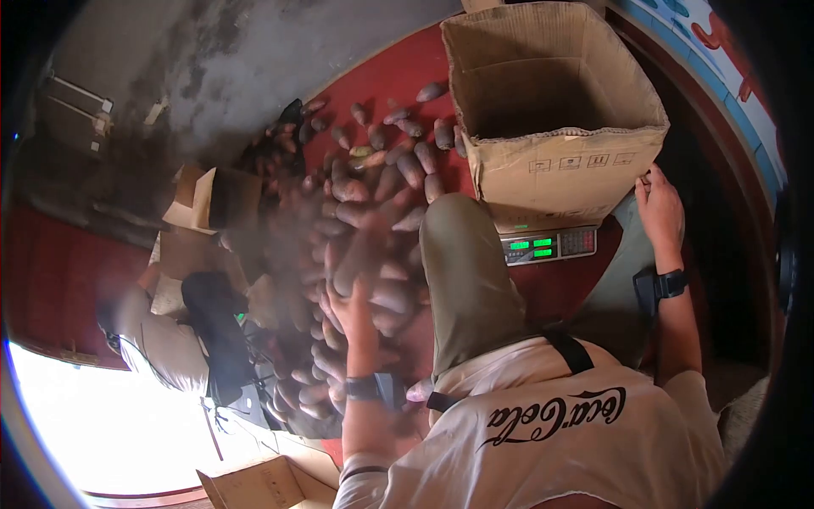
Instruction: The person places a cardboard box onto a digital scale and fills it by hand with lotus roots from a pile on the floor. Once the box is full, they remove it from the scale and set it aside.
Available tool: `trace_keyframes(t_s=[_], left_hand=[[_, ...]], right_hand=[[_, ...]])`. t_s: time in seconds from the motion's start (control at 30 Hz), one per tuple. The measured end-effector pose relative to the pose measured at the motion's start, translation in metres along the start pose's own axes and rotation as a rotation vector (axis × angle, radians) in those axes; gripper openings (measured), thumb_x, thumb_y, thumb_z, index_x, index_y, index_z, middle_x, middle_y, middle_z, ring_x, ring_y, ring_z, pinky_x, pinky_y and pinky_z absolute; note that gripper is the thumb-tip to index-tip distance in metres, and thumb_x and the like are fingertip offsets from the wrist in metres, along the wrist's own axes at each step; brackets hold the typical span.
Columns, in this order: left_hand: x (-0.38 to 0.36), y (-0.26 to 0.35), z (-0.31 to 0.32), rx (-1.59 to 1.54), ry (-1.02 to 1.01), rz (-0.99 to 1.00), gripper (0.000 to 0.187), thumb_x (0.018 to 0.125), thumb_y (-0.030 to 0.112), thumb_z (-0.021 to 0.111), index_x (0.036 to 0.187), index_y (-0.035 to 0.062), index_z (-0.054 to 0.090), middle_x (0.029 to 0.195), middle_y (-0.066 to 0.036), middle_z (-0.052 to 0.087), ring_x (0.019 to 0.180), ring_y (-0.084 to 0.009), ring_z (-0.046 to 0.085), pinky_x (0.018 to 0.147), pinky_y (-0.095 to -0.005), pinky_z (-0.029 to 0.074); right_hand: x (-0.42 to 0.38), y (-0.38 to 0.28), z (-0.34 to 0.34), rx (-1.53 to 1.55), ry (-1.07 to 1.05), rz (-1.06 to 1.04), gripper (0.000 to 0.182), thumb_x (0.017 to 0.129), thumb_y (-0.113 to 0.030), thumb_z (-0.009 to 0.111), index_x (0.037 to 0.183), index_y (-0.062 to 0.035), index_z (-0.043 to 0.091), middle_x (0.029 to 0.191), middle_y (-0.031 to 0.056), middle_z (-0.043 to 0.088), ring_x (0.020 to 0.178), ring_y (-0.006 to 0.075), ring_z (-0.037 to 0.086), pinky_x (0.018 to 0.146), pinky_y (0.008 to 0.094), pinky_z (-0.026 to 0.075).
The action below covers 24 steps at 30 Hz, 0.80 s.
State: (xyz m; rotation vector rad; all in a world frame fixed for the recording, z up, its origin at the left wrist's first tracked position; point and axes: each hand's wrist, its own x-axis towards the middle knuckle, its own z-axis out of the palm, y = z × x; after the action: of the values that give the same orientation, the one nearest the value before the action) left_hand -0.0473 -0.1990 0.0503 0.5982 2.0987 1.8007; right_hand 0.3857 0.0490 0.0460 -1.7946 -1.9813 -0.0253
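Note:
My left hand (349,312) reaches into a big heap of sweet potatoes (373,195) on the red floor. Its fingers close around the lower end of one long, blurred sweet potato (360,259). A black band sits on that wrist. My right hand (660,212), also with a black wristband, grips the near right corner of an open cardboard box (551,157). The box stands on a digital scale (551,246) with lit green digits, and its inside looks empty. My bent knee in olive trousers (462,271) lies between the two hands.
Another person in a light shirt (157,339) crouches at the left beside the heap, next to a black object (216,331). Flattened and open cardboard boxes lie at the left (208,199) and bottom (259,485). A grey wall rises behind the heap.

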Motion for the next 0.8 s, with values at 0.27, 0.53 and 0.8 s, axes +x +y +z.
trace_keyframes(t_s=[0.27, 0.53, 0.8], left_hand=[[0.008, 0.124, 0.108, -0.103, -0.225, 0.376, 0.067, 0.079, 0.023, 0.073, 0.134, -0.0011, 0.042, 0.122, -0.016, 0.053, 0.109, -0.0235, 0.053, 0.096, -0.0341, 0.042], [0.005, 0.153, 0.203, 0.060, -0.355, 0.755, 0.068, 0.066, 0.020, 0.082, 0.122, -0.0032, 0.050, 0.111, -0.017, 0.058, 0.103, -0.0271, 0.058, 0.091, -0.0376, 0.046], [-0.002, 0.146, 0.241, 0.392, -0.482, 0.986, 0.059, 0.069, 0.022, 0.081, 0.117, -0.0008, 0.056, 0.106, -0.019, 0.062, 0.100, -0.0350, 0.061, 0.086, -0.0400, 0.050]], right_hand=[[-0.009, 0.008, -0.007, 0.077, 0.109, -0.076, 0.033, 0.088, -0.018, 0.060, 0.119, -0.0047, 0.056, 0.100, 0.0119, 0.067, 0.087, 0.0318, 0.063, 0.077, 0.0418, 0.049], [-0.011, 0.013, -0.009, 0.147, 0.126, -0.088, 0.030, 0.088, -0.015, 0.060, 0.116, -0.0047, 0.057, 0.097, 0.0120, 0.066, 0.086, 0.0307, 0.062, 0.077, 0.0409, 0.048], [-0.008, 0.010, -0.008, 0.094, 0.141, -0.125, 0.027, 0.088, -0.015, 0.060, 0.113, -0.0046, 0.057, 0.095, 0.0105, 0.065, 0.086, 0.0290, 0.063, 0.076, 0.0407, 0.049]])
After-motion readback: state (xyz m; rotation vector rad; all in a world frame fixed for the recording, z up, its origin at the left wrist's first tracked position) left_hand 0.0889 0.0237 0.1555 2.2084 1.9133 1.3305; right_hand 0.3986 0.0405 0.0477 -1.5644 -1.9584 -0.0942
